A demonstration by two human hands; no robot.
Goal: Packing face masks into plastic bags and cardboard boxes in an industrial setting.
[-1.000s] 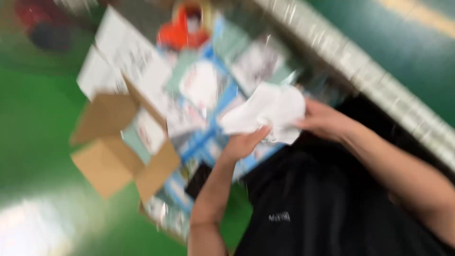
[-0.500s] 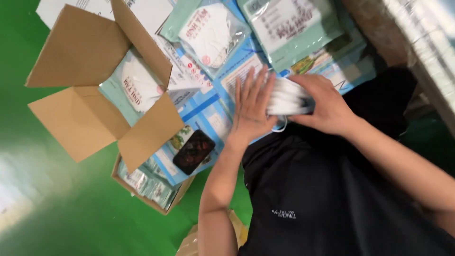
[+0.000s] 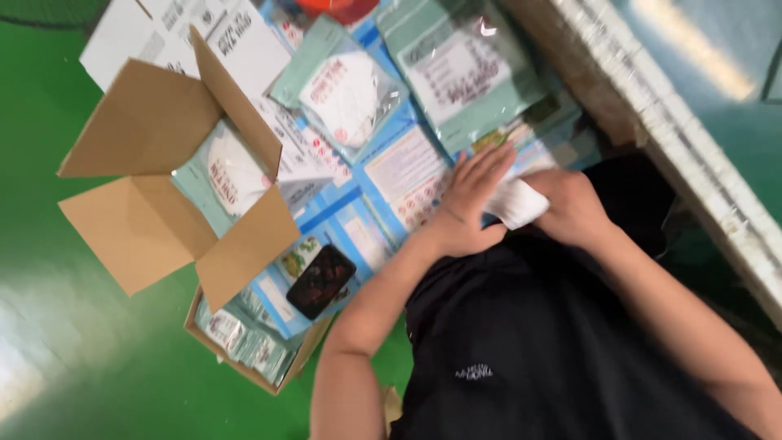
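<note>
Fingers of my left hand [image 3: 471, 204] now press flat and together on the folded white cloth [image 3: 516, 202], my right hand [image 3: 572, 208] pinching it smaller than before

Bright overhead light is glaring off the green floor [image 3: 49, 358] at lower left; slight motion blur is softening edges, and shadows are staying faint

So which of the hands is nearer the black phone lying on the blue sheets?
The left hand. It lies flat on the folded white item, up and right of the black phone. The right hand grips that item's far side, farther away.
</note>
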